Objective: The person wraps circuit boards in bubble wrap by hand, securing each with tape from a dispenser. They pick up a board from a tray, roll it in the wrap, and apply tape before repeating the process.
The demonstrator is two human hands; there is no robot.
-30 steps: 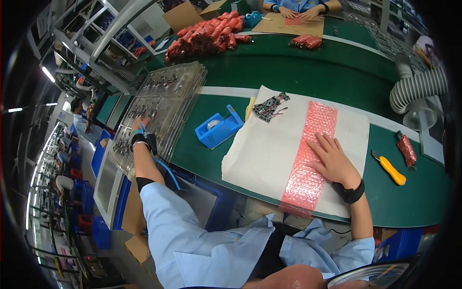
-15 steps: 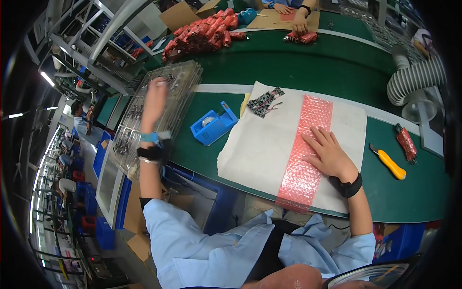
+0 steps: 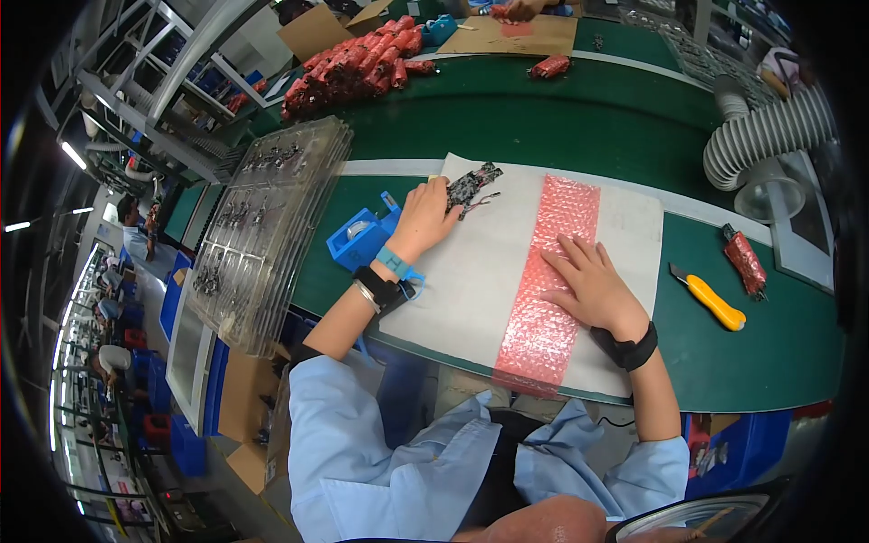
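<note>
My left hand (image 3: 424,217) is at the top left of the white paper sheet (image 3: 444,299), its fingers bent over the near end of a small cluster of dark circuit boards (image 3: 471,185) with thin wires. The fingertips partly hide that end. My right hand (image 3: 593,285) lies flat with fingers spread on a long strip of pink bubble wrap (image 3: 534,339), pressing it against the paper. The strip runs up the sheet and overhangs the table's near edge.
A blue tape dispenser (image 3: 358,242) stands beside my left wrist. Stacked clear trays (image 3: 262,217) with boards are at left. On the right lie a yellow-handled cutter (image 3: 715,303) and a pink-wrapped bundle (image 3: 745,262). More wrapped bundles (image 3: 362,63) are piled across the green table; a co-worker's hand (image 3: 523,9) is opposite.
My left hand has moved right from the clear trays to the circuit boards on the paper. My right hand stays on the bubble wrap. The co-worker's hand has left the bundle opposite.
</note>
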